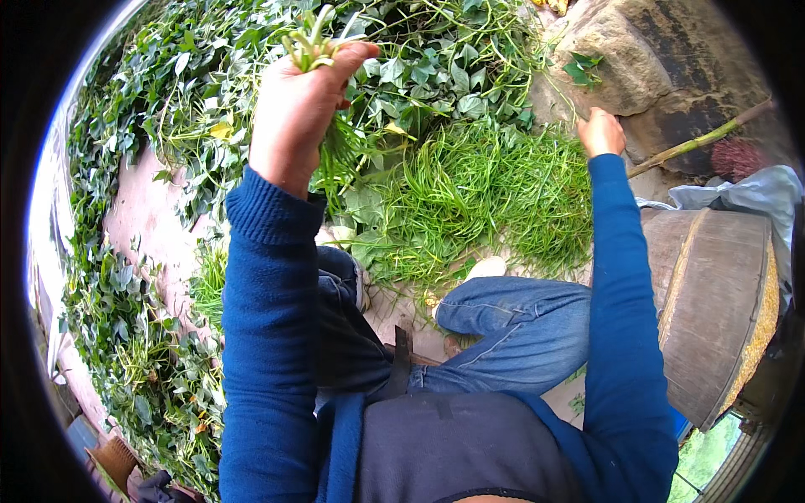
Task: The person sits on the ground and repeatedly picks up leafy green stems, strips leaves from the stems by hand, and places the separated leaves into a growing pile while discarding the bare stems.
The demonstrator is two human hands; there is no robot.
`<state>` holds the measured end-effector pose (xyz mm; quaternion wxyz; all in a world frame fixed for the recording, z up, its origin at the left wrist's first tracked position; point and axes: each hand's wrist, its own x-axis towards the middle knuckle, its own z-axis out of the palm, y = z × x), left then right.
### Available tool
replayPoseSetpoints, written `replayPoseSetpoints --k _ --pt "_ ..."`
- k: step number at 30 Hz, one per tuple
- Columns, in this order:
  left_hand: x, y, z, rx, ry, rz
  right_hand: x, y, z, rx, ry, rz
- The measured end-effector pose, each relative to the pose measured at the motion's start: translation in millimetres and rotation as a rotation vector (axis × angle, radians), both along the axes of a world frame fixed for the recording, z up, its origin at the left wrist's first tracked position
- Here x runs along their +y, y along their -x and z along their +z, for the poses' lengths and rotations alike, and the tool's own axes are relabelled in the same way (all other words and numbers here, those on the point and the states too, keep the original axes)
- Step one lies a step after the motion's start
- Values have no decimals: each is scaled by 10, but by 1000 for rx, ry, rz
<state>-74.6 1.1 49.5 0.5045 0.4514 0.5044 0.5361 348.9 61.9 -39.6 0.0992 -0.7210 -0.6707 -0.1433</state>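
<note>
My left hand point(300, 104) is raised, its fingers wrapped around a bunch of grass-like greens point(311, 47). Pale stem ends stick out above the thumb, and long green blades hang below the fist. Reaching out to the far right, my right hand point(602, 132) has its fingers curled on a thin vine stem point(566, 99); the fingertips are partly hidden. Between the two hands a spread pile of cut grass-like greens point(484, 188) covers the ground. Behind it lies a thick heap of leafy vines point(434, 69).
A large stone point(613, 53) stands at the upper right, with a stick point(704, 139) slanting before it. On the right is a wooden tub point(704, 302) with yellow grain at its rim, next to a pale plastic sheet point(742, 188). More leafy vines point(126, 352) line the left side.
</note>
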Motion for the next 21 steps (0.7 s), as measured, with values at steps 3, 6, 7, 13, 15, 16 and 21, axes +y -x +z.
replayPoseSetpoints --k 3,6,7,13,15,16,21 --pt "21 113 -64 4 25 58 -52 980 -351 209 147 142" --pt "17 86 9 20 29 57 -105 1781 -1322 260 579 257" --pt "-2 113 15 33 52 81 -208 2120 -1572 239 649 197" --pt "-32 176 -36 59 38 85 -450 2537 -2382 195 699 -22" --pt "-35 229 -49 75 51 98 -426 2457 -2343 362 677 -63" --pt "-19 236 -65 79 44 90 -389 2373 -2215 422 667 -51" --pt "31 109 -97 53 44 12 -238 1780 -1390 767 660 253"
